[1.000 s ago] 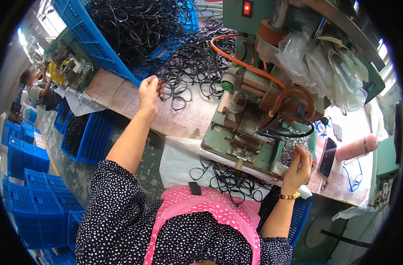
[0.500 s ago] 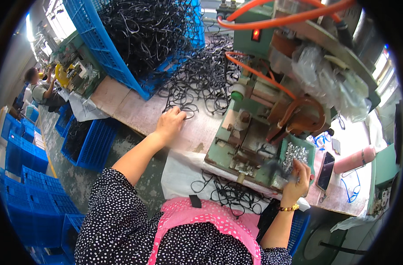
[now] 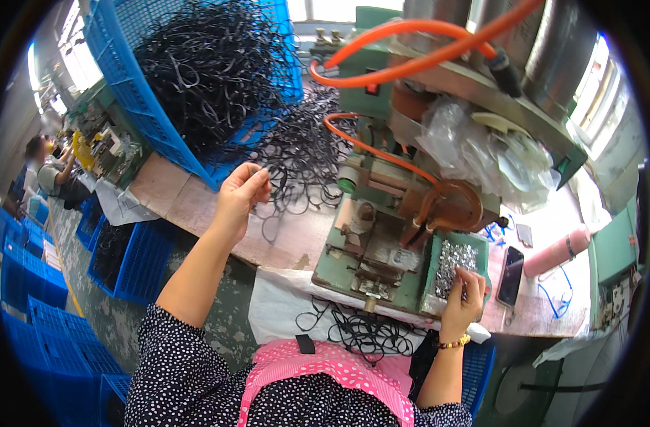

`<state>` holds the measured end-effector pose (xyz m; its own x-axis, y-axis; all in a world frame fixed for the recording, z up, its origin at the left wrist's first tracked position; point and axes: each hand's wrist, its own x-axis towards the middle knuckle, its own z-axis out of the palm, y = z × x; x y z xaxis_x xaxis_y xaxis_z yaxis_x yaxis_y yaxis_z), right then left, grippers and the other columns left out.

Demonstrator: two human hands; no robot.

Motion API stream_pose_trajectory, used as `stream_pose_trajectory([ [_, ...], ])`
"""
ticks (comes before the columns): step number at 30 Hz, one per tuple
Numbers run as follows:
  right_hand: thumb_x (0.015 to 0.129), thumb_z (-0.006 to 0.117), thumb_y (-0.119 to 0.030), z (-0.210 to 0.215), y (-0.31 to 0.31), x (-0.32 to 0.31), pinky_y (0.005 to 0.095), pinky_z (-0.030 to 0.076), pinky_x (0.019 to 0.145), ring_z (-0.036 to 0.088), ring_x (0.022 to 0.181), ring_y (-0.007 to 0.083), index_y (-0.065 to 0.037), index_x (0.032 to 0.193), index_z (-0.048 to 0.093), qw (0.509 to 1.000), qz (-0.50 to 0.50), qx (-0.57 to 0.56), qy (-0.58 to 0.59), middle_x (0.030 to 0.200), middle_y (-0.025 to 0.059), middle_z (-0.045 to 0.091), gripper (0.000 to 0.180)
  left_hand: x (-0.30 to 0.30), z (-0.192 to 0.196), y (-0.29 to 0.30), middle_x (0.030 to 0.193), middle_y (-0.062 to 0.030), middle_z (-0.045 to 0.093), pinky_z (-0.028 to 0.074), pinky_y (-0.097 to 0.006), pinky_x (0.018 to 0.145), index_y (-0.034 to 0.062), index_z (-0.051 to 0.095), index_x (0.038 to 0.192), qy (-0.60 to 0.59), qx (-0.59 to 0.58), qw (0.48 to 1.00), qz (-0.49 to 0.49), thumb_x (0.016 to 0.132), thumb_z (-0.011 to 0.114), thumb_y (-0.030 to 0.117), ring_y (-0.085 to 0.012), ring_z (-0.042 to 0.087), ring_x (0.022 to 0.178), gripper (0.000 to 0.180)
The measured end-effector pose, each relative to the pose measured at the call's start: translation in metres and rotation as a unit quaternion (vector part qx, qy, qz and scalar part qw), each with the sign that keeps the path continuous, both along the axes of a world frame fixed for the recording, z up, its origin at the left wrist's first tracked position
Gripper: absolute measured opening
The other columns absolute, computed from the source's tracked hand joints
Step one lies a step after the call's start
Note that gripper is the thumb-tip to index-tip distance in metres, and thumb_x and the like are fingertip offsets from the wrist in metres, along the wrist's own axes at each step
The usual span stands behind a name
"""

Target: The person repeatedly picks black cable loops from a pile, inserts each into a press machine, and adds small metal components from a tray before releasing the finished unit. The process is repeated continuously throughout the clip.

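Note:
My left hand (image 3: 244, 198) is raised over the table's near edge, thumb and fingers pinched on a thin black cord loop (image 3: 270, 226) that dangles beside it. Beyond it spreads a tangled heap of black cord loops (image 3: 307, 142). My right hand (image 3: 466, 295) is at the near end of a green tray (image 3: 484, 260) of small shiny metal pieces (image 3: 453, 265). Its fingertips are pinched together among the pieces, and whatever they hold is too small to make out. Between my hands stands a green bench press (image 3: 392, 250) with a worn metal work area.
A tilted blue crate (image 3: 136, 85) full of black cords stands at the back left. Orange hoses (image 3: 425, 64) arch over the press. A phone (image 3: 510, 276) and a pink bottle (image 3: 557, 252) lie at right. More cords (image 3: 360, 331) hang over my lap. A person (image 3: 51, 171) sits far left.
My left hand has lifted off the table and the cord heap, drawing up a loop. My right hand stays at the tray, its fingers now down at the metal pieces. The view has shifted slightly.

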<state>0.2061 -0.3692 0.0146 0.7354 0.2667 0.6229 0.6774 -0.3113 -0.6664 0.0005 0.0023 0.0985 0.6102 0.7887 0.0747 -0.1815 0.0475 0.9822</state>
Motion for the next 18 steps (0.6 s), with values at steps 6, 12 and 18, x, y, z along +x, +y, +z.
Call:
stream_pose_trajectory([
  [6,0.088,0.060,0.008,0.030,0.020,-0.023,0.0274,0.046,0.087,0.059,0.093,0.0156,0.000,0.104,0.063,0.982,0.046,0.143,0.118,0.097,0.0061,0.064,0.018,0.000,-0.077,-0.042,0.070,0.0043,0.056,0.036,-0.021,0.054,0.0070,0.059,0.086,0.120,0.064,0.989,-0.052,0.097,0.061,0.016,-0.0020,0.045,0.060,0.015],
  [12,0.086,0.063,0.007,0.066,0.053,-0.048,0.0282,0.046,0.088,0.059,0.094,0.0159,-0.001,0.102,0.061,0.956,0.170,0.190,0.146,0.098,0.0071,0.062,0.018,0.016,-0.085,-0.036,0.071,-0.0045,0.057,0.044,-0.029,0.062,0.0021,0.062,0.093,0.155,0.351,0.920,0.077,0.102,0.057,0.020,-0.0150,0.053,0.064,0.021],
  [18,0.086,0.066,0.005,0.067,0.079,-0.059,0.0275,0.046,0.089,0.058,0.094,0.0139,0.001,0.115,0.057,0.933,0.209,0.212,0.203,0.102,0.0069,0.061,0.031,0.010,0.021,-0.077,0.099,-0.0100,0.062,0.046,-0.025,0.069,-0.0008,0.057,0.110,-0.117,0.331,0.935,0.059,0.106,0.045,0.018,-0.0126,0.056,0.078,0.023],
])
